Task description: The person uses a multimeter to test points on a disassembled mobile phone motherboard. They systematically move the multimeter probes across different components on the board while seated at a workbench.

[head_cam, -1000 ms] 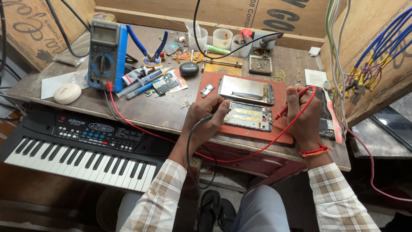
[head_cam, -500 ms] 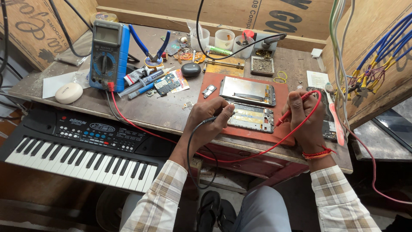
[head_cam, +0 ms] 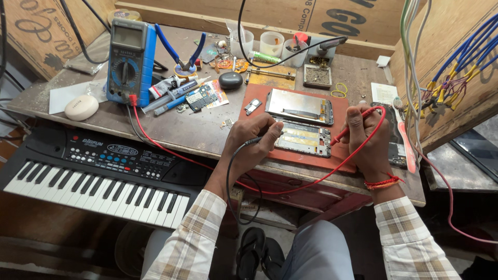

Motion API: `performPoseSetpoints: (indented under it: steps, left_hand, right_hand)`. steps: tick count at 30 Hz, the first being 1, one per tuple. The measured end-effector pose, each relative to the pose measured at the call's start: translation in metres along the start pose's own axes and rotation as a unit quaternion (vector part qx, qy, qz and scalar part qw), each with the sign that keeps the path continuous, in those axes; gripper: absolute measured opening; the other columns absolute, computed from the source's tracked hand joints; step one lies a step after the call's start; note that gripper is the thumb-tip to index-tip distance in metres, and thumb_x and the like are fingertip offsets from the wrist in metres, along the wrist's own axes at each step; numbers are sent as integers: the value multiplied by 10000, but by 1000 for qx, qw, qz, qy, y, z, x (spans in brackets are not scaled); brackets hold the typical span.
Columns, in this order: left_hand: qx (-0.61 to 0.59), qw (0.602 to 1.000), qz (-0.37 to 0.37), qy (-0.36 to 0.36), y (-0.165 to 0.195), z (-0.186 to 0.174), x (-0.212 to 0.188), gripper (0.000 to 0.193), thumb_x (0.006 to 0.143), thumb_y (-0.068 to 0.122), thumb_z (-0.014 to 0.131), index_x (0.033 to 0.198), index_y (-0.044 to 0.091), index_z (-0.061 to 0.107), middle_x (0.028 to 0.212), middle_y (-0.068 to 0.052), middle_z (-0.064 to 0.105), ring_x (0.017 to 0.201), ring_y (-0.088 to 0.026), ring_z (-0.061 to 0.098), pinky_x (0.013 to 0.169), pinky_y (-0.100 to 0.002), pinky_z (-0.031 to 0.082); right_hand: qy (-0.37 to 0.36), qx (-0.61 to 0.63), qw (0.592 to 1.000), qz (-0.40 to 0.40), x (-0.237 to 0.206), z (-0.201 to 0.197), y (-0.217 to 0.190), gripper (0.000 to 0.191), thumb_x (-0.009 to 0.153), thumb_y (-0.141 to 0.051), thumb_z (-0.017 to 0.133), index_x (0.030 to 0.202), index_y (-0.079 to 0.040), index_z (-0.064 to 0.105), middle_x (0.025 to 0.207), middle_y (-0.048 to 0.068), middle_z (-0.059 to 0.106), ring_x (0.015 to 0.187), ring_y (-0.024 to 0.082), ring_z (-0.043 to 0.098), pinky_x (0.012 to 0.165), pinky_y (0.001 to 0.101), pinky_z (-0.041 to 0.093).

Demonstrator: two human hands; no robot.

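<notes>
We cannot see either probe tip, hidden where our left hand (head_cam: 251, 142) pinches the black probe (head_cam: 258, 139) and our right hand (head_cam: 369, 140) pinches the red probe (head_cam: 346, 134) over the opened phone (head_cam: 303, 138) between them. A second phone panel (head_cam: 299, 105) lies just beyond, a multimeter (head_cam: 128, 61) far left of our left hand.

Both my forearms reached forward from the bottom of the view, sleeves down to the wrists, converging slightly toward the middle. My left hand (head_cam: 251, 142) lay knuckles up, fingers curled in a pen-style pinch with thumb and forefinger closed at the tip, pointing right. My right hand (head_cam: 367, 140) sat a little apart from it, back of the hand toward the camera, fingers bunched and pinched shut, pointing left and down. Right wrist was bent slightly, with red thread tied around it. Both wrists were held low, the hands level with each other, not touching.
</notes>
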State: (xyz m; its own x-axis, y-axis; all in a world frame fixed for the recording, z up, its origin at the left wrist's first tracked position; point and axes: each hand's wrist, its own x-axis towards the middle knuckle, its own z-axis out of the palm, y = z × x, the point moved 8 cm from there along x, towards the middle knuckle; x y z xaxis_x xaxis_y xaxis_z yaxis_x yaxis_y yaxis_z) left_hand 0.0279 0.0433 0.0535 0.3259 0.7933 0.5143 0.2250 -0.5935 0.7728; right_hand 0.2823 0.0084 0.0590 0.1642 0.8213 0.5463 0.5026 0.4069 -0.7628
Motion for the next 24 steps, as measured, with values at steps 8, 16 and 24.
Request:
performPoseSetpoints:
  steps: [8, 16, 24]
  left_hand:
    - [-30, 1000, -4, -7, -1, 2, 0, 315, 1016, 305, 641, 815, 65, 671, 584, -14, 657, 528, -79, 641, 481, -265, 487]
    - [-13, 1000, 8, -3, 2, -1, 1, 312, 1011, 297, 654, 811, 59, 688, 580, -9, 651, 515, -80, 622, 470, -273, 473]
    - [1, 1000, -18, -18, 2, 2, 1, 306, 950, 319, 707, 782, 65, 738, 562, -5, 678, 496, -65, 657, 433, -260, 485]
  right_hand:
    - [-3, 9, 1000, 14, -1, 0, 3, 471, 1107, -437, 536, 840, -53, 588, 655, -6, 580, 558, 63, 589, 499, 222, 459]
    - [9, 22, 1000, 13, 1, 0, 5, 477, 1093, -463, 552, 853, -51, 584, 663, -4, 570, 563, 60, 567, 500, 221, 438]
    - [-87, 127, 988, -26, -1, 10, -3, 460, 1075, -455, 576, 891, -41, 656, 700, 20, 619, 611, 80, 587, 556, 228, 461]
